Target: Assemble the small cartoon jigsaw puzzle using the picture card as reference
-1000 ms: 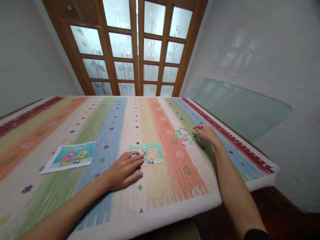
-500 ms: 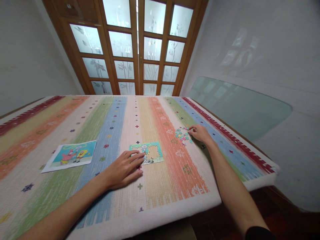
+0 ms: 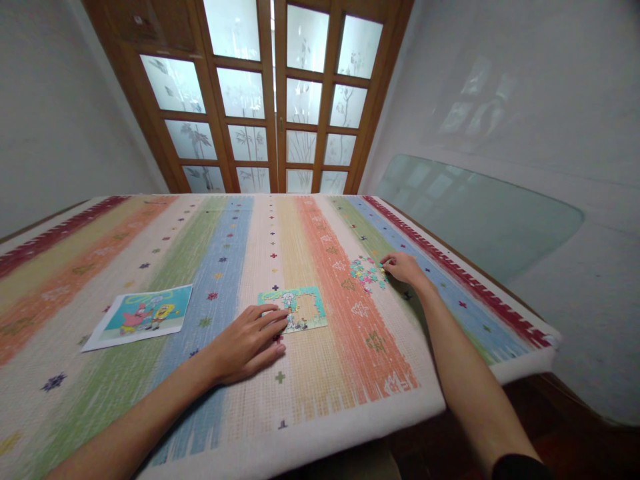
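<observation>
A partly built jigsaw puzzle (image 3: pixel 300 308) with a teal border lies on the striped tablecloth (image 3: pixel 320 373). My left hand (image 3: pixel 247 343) rests flat beside it, fingers stretched out, fingertips touching its left edge. A small heap of loose puzzle pieces (image 3: pixel 367 272) lies further right. My right hand (image 3: pixel 404 267) reaches into the right side of that heap with curled fingers; whether a piece is between them is too small to see.
A cartoon reference picture (image 3: pixel 143 316) lies on the cloth at the left. The table's near edge (image 3: pixel 350 427) and right edge (image 3: pixel 500 320) drop off to the floor. Wooden glass-paned doors (image 3: pixel 270 100) stand behind the table. A glass pane (image 3: pixel 475 213) leans on the right wall.
My right hand has shifted a little within the heap of loose pieces, first left, then slightly back right. My left hand has stayed on the puzzle's edge.
</observation>
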The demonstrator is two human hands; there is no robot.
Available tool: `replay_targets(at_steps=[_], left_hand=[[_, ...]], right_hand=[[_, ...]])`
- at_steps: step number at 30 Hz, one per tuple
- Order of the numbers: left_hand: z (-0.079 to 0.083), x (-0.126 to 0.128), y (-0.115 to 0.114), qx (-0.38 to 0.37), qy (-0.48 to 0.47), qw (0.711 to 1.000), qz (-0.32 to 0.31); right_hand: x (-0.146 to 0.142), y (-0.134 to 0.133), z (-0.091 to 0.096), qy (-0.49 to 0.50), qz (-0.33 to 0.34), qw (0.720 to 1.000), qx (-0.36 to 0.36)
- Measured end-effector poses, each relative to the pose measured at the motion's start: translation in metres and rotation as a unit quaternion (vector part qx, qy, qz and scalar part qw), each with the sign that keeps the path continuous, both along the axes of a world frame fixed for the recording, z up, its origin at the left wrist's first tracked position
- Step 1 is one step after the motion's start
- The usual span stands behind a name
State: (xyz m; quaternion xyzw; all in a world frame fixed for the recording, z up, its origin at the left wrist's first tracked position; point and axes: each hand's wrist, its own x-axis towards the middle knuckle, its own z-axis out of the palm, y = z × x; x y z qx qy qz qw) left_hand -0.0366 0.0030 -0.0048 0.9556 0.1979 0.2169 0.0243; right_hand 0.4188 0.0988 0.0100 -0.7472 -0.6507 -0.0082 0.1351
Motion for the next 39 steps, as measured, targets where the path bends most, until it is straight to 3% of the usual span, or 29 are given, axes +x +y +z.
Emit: replay_targets(at_steps=[12,17,24,39], left_hand=[[0.0,0.0,0.0,0.004,-0.004,1.0,-0.001],[0.001,0.0,0.0,-0.003,-0.007,1.0,-0.001],[0.0,-0.001,0.0,0.002,0.0,1.0,-0.001],[-0.001,-0.001,0.0,0.002,-0.007,1.0,-0.001]], right_hand=[[-0.016,0.004,-0.003,-0.003,0.078,0.997,0.001],[-0.019,0.002,0.001,0.006,0.076,0.997,0.014],[-0.034,0.0,0.002,0.001,0.155,0.988,0.002],[-0.034,0.0,0.002,-0.024,0.156,0.987,-0.029]])
